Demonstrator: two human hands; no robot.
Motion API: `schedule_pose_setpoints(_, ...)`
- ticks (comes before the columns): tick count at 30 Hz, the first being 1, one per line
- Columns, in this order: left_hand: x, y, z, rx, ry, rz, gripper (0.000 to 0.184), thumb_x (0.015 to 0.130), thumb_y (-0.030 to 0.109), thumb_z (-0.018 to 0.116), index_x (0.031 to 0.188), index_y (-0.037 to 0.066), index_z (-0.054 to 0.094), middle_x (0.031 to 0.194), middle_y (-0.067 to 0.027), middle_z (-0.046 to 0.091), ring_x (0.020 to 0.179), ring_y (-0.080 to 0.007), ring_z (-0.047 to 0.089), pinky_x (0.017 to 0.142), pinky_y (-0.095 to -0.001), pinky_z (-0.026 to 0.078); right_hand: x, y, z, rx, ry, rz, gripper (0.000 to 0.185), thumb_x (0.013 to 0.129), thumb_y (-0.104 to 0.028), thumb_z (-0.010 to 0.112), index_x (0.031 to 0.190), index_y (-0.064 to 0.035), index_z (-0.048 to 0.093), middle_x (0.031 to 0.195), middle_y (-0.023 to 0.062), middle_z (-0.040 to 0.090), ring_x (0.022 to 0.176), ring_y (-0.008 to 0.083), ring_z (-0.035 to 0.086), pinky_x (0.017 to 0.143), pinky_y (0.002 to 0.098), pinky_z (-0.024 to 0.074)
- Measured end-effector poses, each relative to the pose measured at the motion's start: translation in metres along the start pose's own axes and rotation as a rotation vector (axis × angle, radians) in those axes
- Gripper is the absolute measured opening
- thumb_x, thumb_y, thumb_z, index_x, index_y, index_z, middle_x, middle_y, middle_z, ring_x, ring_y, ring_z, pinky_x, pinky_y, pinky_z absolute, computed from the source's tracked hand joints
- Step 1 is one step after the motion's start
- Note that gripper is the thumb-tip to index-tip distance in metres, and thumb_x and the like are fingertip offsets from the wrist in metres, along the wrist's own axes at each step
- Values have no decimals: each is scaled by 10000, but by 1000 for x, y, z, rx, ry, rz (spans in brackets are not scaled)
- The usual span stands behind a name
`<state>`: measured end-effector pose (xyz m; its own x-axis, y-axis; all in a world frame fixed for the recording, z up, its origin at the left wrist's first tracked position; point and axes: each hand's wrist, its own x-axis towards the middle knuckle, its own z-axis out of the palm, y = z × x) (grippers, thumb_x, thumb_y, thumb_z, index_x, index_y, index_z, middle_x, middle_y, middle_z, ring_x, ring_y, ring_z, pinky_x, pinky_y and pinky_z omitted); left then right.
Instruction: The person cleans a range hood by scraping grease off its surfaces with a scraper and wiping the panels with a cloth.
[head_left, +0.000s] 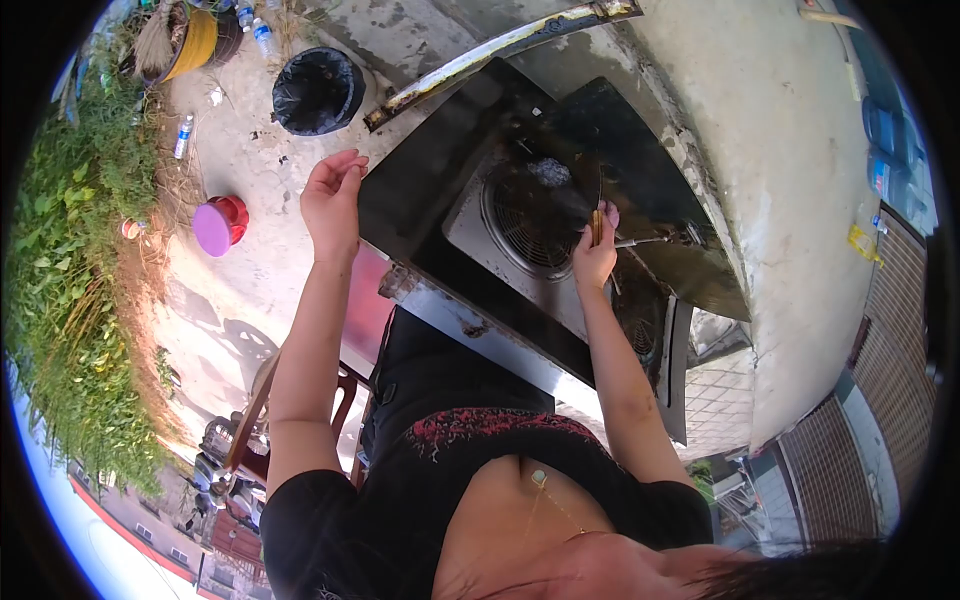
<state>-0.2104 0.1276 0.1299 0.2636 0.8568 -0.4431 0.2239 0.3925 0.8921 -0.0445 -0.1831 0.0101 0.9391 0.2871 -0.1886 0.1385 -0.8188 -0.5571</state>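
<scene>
A large black range hood lies in front of me, with a round fan grille set in a pale metal plate. My right hand is closed around a wooden-handled tool over the hood's right part. A thin dark blade seems to rise from the handle, its exact shape hard to make out. Just left of it, above the grille, sits a silvery clump resembling steel wool. My left hand is raised by the hood's left edge, fingers loosely bent, thumb slightly apart, with nothing visible in it.
Beyond the hood lies a long rusty metal strip. A black-lined bucket and a red stool with a purple top stand at left. A wooden chair is at lower left. A pale wall rises on the right.
</scene>
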Motion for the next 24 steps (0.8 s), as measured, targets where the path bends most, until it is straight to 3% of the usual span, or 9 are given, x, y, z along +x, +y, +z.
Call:
schedule_pose_setpoints(8,-2,4,1,44,-15,-11,147,809,-40,496,946,-32,549,864,-67,604,806,-107,557,771,-214,431,2,-9,20,-13,-60,77,328,789,-177,549,1104,-95,503,921,176,603,791,357,584,681,417,465)
schedule_pose_setpoints(14,-2,5,2,46,-6,-25,146,811,-39,495,948,-33,546,867,-73,602,817,-111,558,778,-218,432,45,-35,44,8,-90,-272,331,780,-171,556,1098,-87,515,929,183,598,805,357,578,687,407,472)
schedule_pose_setpoints(17,-2,3,1,24,-1,-33,146,811,-42,493,948,-36,543,867,-79,601,818,-114,560,781,-221,434,79,-79,54,138,-149,-256,358,784,-152,562,1121,-47,504,954,209,584,846,355,570,733,375,467)
schedule_pose_setpoints(20,-1,2,1,25,16,-14,146,812,-44,489,948,-37,542,870,-82,600,816,-115,562,778,-221,437,77,-84,35,307,-130,-313,386,785,-135,576,1142,-19,485,973,201,589,860,319,589,743,349,463)
schedule_pose_setpoints(23,-3,7,4,259,-26,135,134,806,-29,501,924,-7,561,842,-59,610,758,-105,573,717,-216,453,52,-79,-2,642,-353,-51,348,820,-52,541,1157,3,476,832,57,595,662,108,556,619,228,461)
schedule_pose_setpoints(24,-5,12,5,440,-77,235,133,800,-22,512,920,-1,566,835,-56,610,741,-107,576,701,-216,456,43,-79,-17,690,-404,-5,349,825,-49,537,1165,-1,472,803,40,576,624,87,522,578,210,442)
